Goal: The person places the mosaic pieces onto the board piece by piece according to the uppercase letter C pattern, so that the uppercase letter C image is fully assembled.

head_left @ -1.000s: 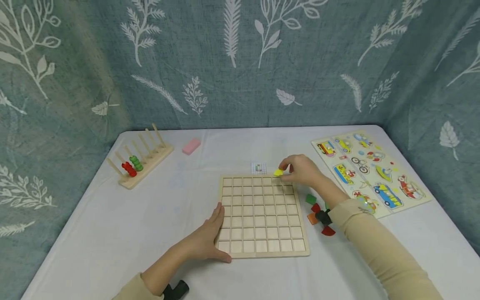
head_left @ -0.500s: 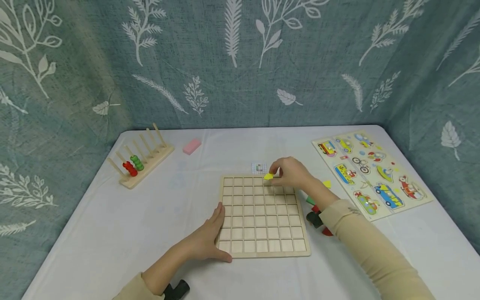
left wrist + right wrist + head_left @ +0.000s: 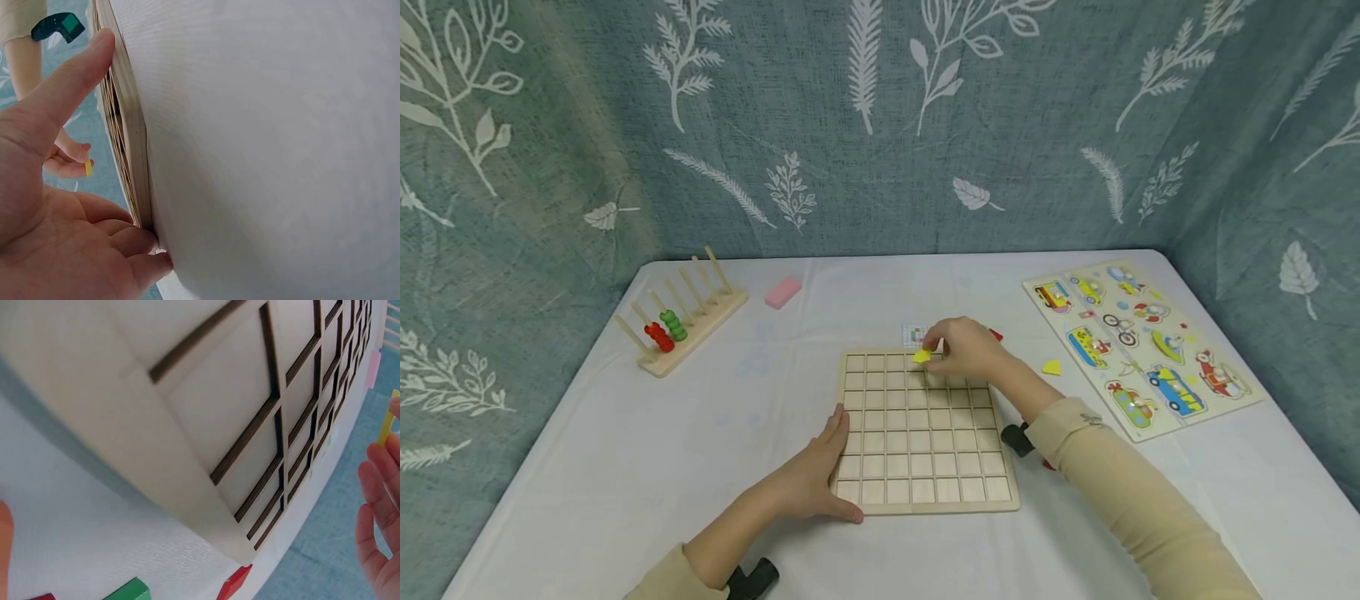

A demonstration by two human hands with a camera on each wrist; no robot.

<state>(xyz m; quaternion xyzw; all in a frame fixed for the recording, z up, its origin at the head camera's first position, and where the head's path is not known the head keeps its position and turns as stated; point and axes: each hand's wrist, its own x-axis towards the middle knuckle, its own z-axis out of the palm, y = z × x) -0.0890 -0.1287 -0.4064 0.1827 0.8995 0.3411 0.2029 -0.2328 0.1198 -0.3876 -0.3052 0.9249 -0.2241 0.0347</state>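
Note:
My right hand [image 3: 966,346] pinches a small yellow piece [image 3: 921,357] between thumb and fingertips, over the far edge of a wooden grid board [image 3: 940,509]. In the right wrist view the yellow piece [image 3: 387,422] stands on edge in the fingers. Rows of bare square cells fill the board. My left hand [image 3: 811,477] rests along the board's near left side, its thumb at the lower corner and its extended fingers against the edge. The left wrist view has the left thumb [image 3: 78,75] touching the board's side. A small patterned card [image 3: 913,335] lies just beyond the board, partly covered by the right hand.
Right of the board lie another yellow piece [image 3: 1052,367], a red piece [image 3: 996,334] and a green piece [image 3: 130,591]; the sleeve hides others. A picture puzzle board [image 3: 1138,350] is at right. At left are a peg stand with beads [image 3: 692,333] and a pink block [image 3: 783,292].
My right hand has moved left along the board's far edge with the yellow piece. Another yellow piece and a red one have come into view behind the arm. The left hand stays put.

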